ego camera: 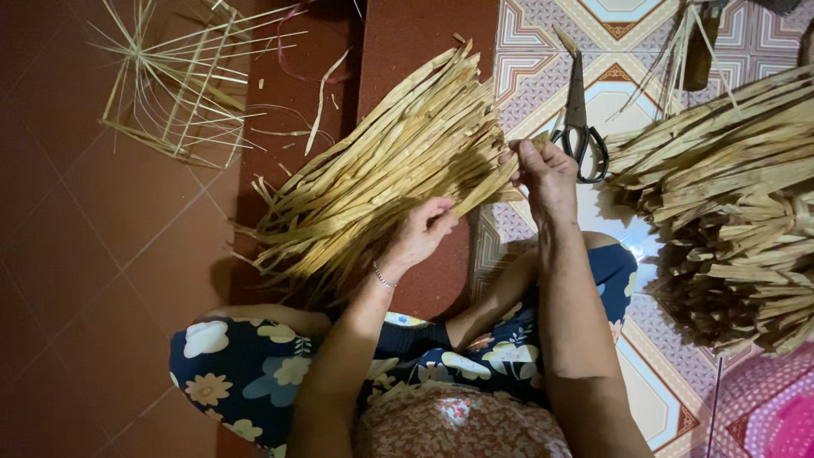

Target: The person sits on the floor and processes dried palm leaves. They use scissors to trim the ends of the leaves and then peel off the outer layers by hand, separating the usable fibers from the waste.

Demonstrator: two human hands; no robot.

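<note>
Red tile floor (102,254) on one side and a patterned mat (543,42) on the other, with the person sitting cross-legged in between. Right hand (547,174) is closed around the gathered end of a fan of dried straw strips (390,161), pinching it where all the strips meet, and the left hand (424,229) is curled with its fingers tucked into the strips just below that. Arms are bent, forearms reaching forward over the knees. I'd guess this stuff is super light, flat and springy but brittle, so holding at the bunched end makes sense. Just past the right hand lie scissors (578,127), farther right a big bundle of strips (729,212), and far beyond the left hand a half-woven frame (178,76).
</note>
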